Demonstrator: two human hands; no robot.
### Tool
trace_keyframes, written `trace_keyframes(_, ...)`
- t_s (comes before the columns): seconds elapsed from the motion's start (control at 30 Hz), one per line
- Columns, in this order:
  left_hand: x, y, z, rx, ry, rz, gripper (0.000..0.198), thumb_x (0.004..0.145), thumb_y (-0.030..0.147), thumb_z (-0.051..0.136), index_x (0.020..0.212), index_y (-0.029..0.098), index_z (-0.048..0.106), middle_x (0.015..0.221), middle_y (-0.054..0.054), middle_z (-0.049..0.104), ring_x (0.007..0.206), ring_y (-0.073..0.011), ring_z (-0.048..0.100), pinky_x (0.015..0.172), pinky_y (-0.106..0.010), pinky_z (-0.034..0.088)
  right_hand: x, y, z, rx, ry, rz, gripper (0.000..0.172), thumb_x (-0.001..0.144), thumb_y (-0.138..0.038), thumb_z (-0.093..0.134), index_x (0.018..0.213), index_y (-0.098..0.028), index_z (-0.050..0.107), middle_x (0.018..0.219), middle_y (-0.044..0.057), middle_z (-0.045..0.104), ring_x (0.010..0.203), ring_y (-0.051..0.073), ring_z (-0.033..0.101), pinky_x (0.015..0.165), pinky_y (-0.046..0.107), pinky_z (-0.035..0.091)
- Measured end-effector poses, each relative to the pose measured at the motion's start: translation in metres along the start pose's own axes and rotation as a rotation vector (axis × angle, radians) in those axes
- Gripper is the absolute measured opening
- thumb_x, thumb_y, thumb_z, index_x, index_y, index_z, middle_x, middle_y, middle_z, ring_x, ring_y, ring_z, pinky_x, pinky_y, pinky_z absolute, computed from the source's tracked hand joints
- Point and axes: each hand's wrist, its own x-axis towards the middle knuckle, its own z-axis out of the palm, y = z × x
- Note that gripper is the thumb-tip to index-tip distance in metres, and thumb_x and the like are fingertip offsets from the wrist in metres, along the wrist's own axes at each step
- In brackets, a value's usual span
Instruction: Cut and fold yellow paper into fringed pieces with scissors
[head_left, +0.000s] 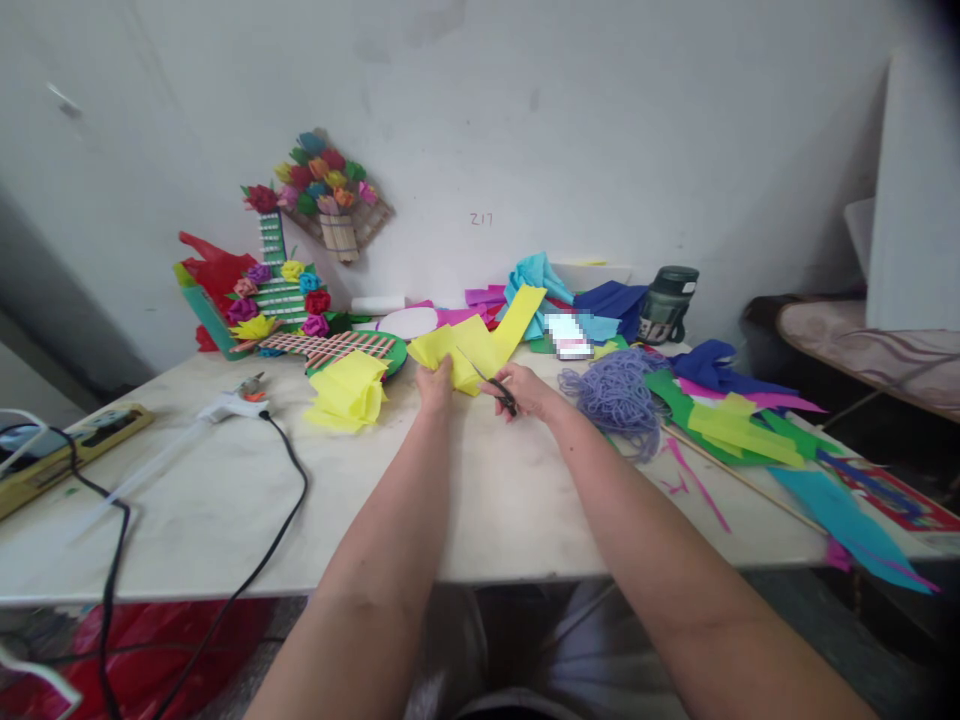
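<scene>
My left hand (435, 383) is closed on the lower left edge of a yellow crepe paper sheet (480, 345), which stretches up and to the right over the table. In my right hand (523, 393) is a pair of dark-handled scissors (499, 388), with the blades pointing up and left against the paper. Whether the blades are apart I cannot tell. A crumpled pile of yellow paper pieces (349, 392) lies just left of my left hand. To the right of my right hand sits a tangle of purple yarn (616, 395).
A glue gun (236, 402) with its black cable (300, 470) and a power strip (90, 440) lie at left. Paper-flower crafts (285, 290) stand against the wall. A phone (568, 336), a dark bottle (667, 305), a thin stick (742, 478) and coloured paper (847, 520) are at right.
</scene>
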Motion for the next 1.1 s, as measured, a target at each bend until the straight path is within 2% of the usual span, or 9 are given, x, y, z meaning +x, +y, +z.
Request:
trace_keyframes(0.2, 0.005, -0.005, 0.000, -0.037, 0.012, 0.024, 0.028, 0.064, 0.019, 0.065, 0.090, 0.010, 0.061, 0.094, -0.012, 0.065, 0.083, -0.0200, 0.063, 0.068, -0.029, 0.051, -0.002, -0.002, -0.003, -0.021, 0.031, -0.025, 0.061, 0.063, -0.040, 0.069, 0.108, -0.019, 0.033, 0.048, -0.005, 0.060, 0.031, 0.011, 0.052, 0.025, 0.013, 0.027)
trace_keyframes(0.3, 0.008, -0.008, -0.001, -0.025, 0.002, 0.030, 0.029, 0.062, 0.020, 0.066, 0.089, 0.010, 0.061, 0.093, -0.012, 0.065, 0.083, -0.0214, 0.063, 0.069, -0.031, 0.051, -0.004, -0.003, -0.004, 0.014, -0.014, -0.067, 0.059, 0.066, -0.038, 0.067, 0.112, -0.019, 0.036, 0.047, -0.007, 0.058, 0.030, 0.009, 0.049, 0.028, 0.014, 0.032)
trace_keyframes(0.4, 0.009, -0.009, -0.002, -0.026, -0.023, 0.035, 0.030, 0.062, 0.021, 0.066, 0.090, 0.010, 0.061, 0.094, -0.013, 0.065, 0.082, -0.0206, 0.063, 0.070, -0.030, 0.051, -0.005, -0.004, -0.004, 0.048, -0.053, -0.085, 0.049, 0.068, -0.037, 0.066, 0.108, -0.017, 0.045, 0.046, -0.006, 0.057, 0.030, 0.008, 0.048, 0.030, 0.016, 0.034)
trace_keyframes(0.53, 0.004, -0.005, 0.000, -0.029, -0.041, 0.006, 0.028, 0.063, 0.021, 0.065, 0.089, 0.010, 0.061, 0.093, -0.013, 0.065, 0.079, -0.0201, 0.063, 0.067, -0.030, 0.051, -0.004, -0.003, -0.004, 0.071, -0.036, -0.047, 0.044, 0.067, -0.038, 0.067, 0.100, -0.012, 0.053, 0.046, -0.004, 0.056, 0.030, 0.007, 0.046, 0.031, 0.017, 0.035)
trace_keyframes(0.63, -0.002, 0.000, 0.002, -0.043, -0.047, -0.014, 0.024, 0.064, 0.018, 0.065, 0.086, 0.010, 0.062, 0.091, -0.012, 0.065, 0.080, -0.0203, 0.063, 0.066, -0.030, 0.051, -0.003, -0.001, -0.005, 0.047, -0.045, -0.042, 0.037, 0.068, -0.044, 0.064, 0.083, -0.011, 0.058, 0.047, -0.002, 0.055, 0.032, 0.006, 0.048, 0.027, 0.015, 0.028)
trace_keyframes(0.73, -0.006, 0.004, 0.003, -0.042, -0.065, -0.013, 0.022, 0.063, 0.017, 0.065, 0.084, 0.010, 0.062, 0.090, -0.012, 0.065, 0.081, -0.0210, 0.063, 0.068, -0.031, 0.051, -0.002, 0.001, -0.006, 0.035, -0.080, -0.062, 0.040, 0.069, -0.051, 0.060, 0.068, -0.011, 0.056, 0.049, 0.001, 0.056, 0.036, 0.007, 0.051, 0.027, 0.015, 0.025)
trace_keyframes(0.93, -0.011, 0.008, 0.004, -0.037, -0.088, -0.043, 0.024, 0.062, 0.018, 0.067, 0.084, 0.011, 0.063, 0.088, -0.011, 0.066, 0.081, -0.0219, 0.063, 0.068, -0.031, 0.051, -0.002, 0.005, -0.009, 0.154, -0.149, -0.035, 0.044, 0.074, -0.053, 0.053, 0.082, -0.011, 0.058, 0.056, 0.004, 0.060, 0.039, 0.009, 0.054, 0.027, 0.015, 0.026)
trace_keyframes(1.1, -0.017, 0.013, 0.005, -0.060, -0.124, -0.051, 0.024, 0.062, 0.018, 0.066, 0.084, 0.010, 0.062, 0.087, -0.011, 0.066, 0.080, -0.0210, 0.063, 0.065, -0.029, 0.051, -0.001, 0.008, -0.010, 0.182, -0.146, -0.027, 0.043, 0.073, -0.052, 0.054, 0.085, -0.011, 0.057, 0.057, 0.003, 0.060, 0.039, 0.008, 0.053, 0.027, 0.015, 0.025)
